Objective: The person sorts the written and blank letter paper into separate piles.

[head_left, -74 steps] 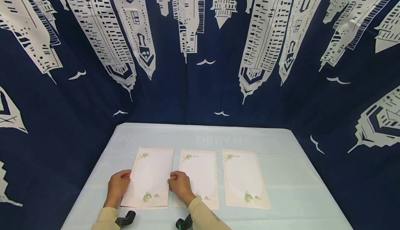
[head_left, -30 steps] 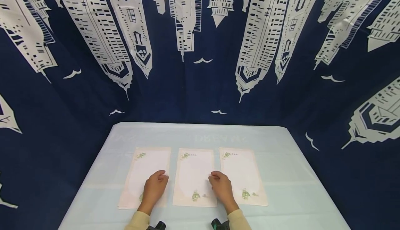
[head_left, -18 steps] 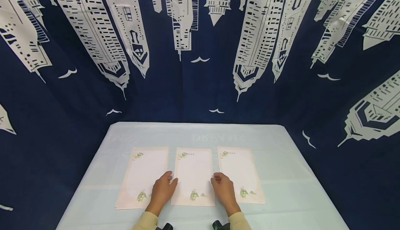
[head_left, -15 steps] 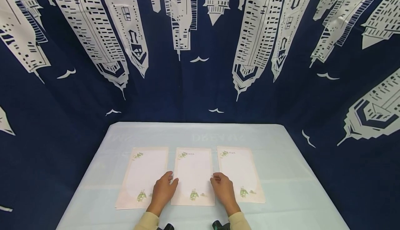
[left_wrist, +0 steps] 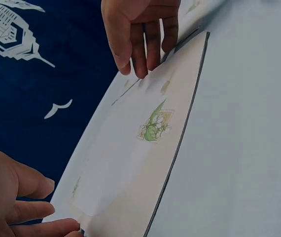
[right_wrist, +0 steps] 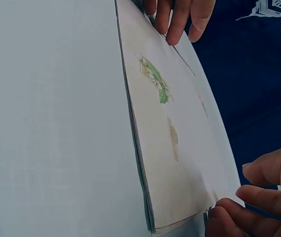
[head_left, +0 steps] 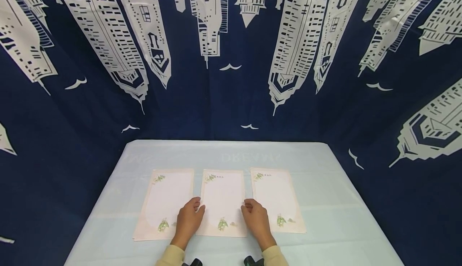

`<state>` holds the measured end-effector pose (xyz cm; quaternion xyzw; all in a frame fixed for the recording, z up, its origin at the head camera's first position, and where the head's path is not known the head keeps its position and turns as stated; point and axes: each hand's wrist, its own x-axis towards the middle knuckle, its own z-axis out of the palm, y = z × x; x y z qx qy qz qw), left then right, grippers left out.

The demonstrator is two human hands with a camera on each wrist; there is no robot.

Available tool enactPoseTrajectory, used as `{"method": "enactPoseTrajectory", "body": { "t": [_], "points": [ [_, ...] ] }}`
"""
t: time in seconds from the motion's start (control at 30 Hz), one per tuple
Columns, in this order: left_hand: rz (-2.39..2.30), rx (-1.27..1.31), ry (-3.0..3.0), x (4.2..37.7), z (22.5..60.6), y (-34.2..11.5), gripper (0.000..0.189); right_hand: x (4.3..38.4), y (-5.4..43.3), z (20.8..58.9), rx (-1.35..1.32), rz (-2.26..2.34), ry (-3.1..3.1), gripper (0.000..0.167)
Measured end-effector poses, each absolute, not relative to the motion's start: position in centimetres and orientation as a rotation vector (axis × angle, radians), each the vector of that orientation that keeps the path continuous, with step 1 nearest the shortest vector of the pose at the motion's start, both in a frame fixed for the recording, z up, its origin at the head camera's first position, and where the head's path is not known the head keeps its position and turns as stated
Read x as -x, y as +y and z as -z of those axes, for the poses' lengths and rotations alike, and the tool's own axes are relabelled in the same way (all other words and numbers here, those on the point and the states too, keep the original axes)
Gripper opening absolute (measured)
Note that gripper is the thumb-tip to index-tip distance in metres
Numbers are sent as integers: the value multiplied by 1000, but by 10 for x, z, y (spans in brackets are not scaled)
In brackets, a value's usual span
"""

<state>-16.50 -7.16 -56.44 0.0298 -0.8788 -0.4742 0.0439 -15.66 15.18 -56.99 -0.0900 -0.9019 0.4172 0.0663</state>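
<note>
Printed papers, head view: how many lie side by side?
3: the left paper, the middle paper between the left hand and right hand, and the right paper. Others may be hidden underneath.

Your left hand [head_left: 189,219] covers the lower right corner of the left sheet [head_left: 166,202], and your right hand [head_left: 257,219] hides part of the right sheet's [head_left: 279,197] left edge. The writing [head_left: 219,177] atop the middle sheet [head_left: 222,202] is too small to read. The head view's bottom edge cuts off your sleeves [head_left: 171,256] and the black gadgets [head_left: 195,262] beside them; its top edge crops the printed buildings [head_left: 102,21].
</note>
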Motion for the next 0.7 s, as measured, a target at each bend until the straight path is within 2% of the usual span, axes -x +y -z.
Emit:
{"method": "enactPoseTrajectory", "body": {
  "t": [0.23, 0.47, 0.7],
  "points": [
    [1484, -97, -2591, 166, 568, -72, 28, 159, 153, 571, 292, -1367, -2598, 20],
    [1575, -144, -2496, 169, 569, -72, 30, 163, 158, 573, 379, -1660, -2469, 32],
    [1613, -177, -2483, 171, 569, -70, 31, 164, 164, 571, 432, -1742, -2418, 31]
  ]
}}
